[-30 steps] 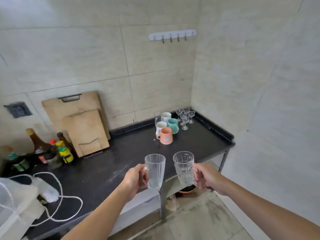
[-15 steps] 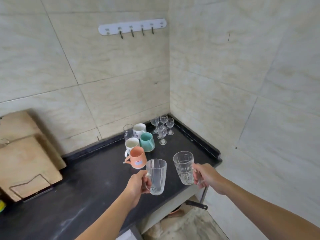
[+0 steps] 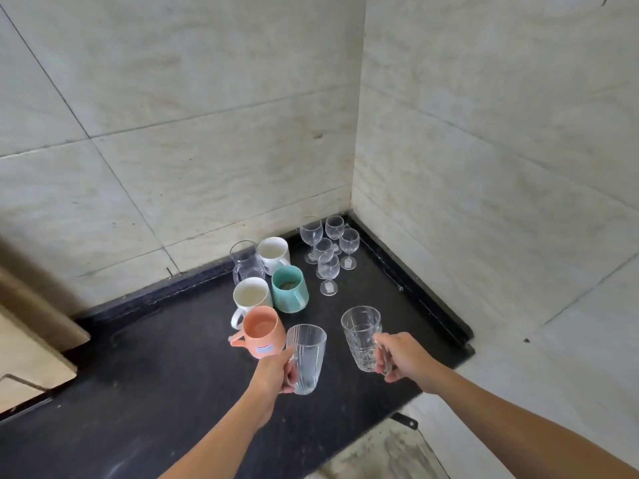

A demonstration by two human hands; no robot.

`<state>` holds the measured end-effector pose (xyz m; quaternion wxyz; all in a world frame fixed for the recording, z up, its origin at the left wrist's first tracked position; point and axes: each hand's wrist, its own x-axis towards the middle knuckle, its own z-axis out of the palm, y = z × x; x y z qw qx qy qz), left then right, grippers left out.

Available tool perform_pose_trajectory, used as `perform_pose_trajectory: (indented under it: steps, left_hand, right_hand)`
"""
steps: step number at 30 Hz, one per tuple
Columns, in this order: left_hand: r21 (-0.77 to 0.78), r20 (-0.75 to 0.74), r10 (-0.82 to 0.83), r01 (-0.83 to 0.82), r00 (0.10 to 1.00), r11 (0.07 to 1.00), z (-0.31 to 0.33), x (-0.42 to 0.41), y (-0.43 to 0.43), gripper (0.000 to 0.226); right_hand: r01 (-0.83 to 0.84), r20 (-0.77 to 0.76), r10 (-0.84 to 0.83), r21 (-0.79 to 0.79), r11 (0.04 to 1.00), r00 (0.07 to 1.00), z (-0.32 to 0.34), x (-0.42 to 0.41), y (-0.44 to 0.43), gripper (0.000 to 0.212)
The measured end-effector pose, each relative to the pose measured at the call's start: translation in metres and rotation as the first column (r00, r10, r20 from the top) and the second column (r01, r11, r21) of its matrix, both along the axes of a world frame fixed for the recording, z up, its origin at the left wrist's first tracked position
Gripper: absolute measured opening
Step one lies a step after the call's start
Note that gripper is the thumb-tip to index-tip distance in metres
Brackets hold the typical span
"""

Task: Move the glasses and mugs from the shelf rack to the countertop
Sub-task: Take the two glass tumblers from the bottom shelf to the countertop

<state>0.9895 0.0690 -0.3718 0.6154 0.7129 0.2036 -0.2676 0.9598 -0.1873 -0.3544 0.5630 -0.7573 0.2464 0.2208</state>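
My left hand (image 3: 276, 371) grips the handle of a tall ribbed glass mug (image 3: 308, 357), held upright just right of an orange mug (image 3: 261, 331). My right hand (image 3: 403, 357) grips the handle of a cut-pattern glass mug (image 3: 361, 335) above the black countertop (image 3: 155, 385). Behind the orange mug stand a white mug (image 3: 251, 296), a teal mug (image 3: 288, 292), another white mug (image 3: 274, 252) and a clear glass mug (image 3: 246, 262). Several small stemmed glasses (image 3: 328, 252) cluster in the far corner. The shelf rack is out of view.
Tiled walls meet at the corner behind the glasses. A raised black lip (image 3: 415, 281) runs along the counter's right side. Wooden cutting boards (image 3: 31, 344) lean at the left edge. The floor (image 3: 387, 454) shows below the counter's front right corner.
I have moved closer to the corner and my view has tilted down. Both hands carried their glass mugs forward over the countertop, next to the standing mugs.
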Motion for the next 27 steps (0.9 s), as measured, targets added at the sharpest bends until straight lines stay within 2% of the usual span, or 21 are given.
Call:
perform_pose_trajectory:
  steps: [3, 7, 10, 18, 23, 27]
  left_hand:
    - [-0.014, -0.031, 0.054, -0.054, 0.998, 0.998, -0.014, 0.029, -0.007, 0.05]
    - [-0.033, -0.051, 0.13, -0.131, 0.99, 0.991, -0.024, 0.058, -0.014, 0.044]
    - [-0.042, -0.077, 0.136, -0.139, 0.988, 0.989, -0.035, 0.074, -0.014, 0.048]
    - [-0.024, -0.125, 0.167, -0.172, 0.978, 0.985, -0.046, 0.089, -0.018, 0.037]
    - [-0.01, -0.1, 0.243, -0.246, 0.965, 0.969, -0.048, 0.088, -0.027, 0.034]
    - [0.064, 0.006, 0.327, -0.327, 0.945, 0.943, -0.053, 0.083, -0.032, 0.035]
  right_hand:
    - [-0.021, -0.023, 0.021, 0.016, 1.0, 1.0, -0.016, 0.034, 0.005, 0.043]
    - [-0.033, -0.046, 0.035, 0.037, 0.999, 0.998, -0.036, 0.066, 0.009, 0.036]
    - [-0.068, -0.072, 0.072, 0.059, 0.996, 0.995, -0.05, 0.084, 0.01, 0.037]
    - [-0.181, -0.092, 0.192, 0.114, 0.977, 0.977, -0.065, 0.132, 0.002, 0.037]
    - [-0.256, -0.073, 0.269, 0.147, 0.955, 0.96, -0.071, 0.15, 0.002, 0.037]
    - [-0.314, -0.05, 0.325, 0.152, 0.937, 0.944, -0.078, 0.156, 0.003, 0.039]
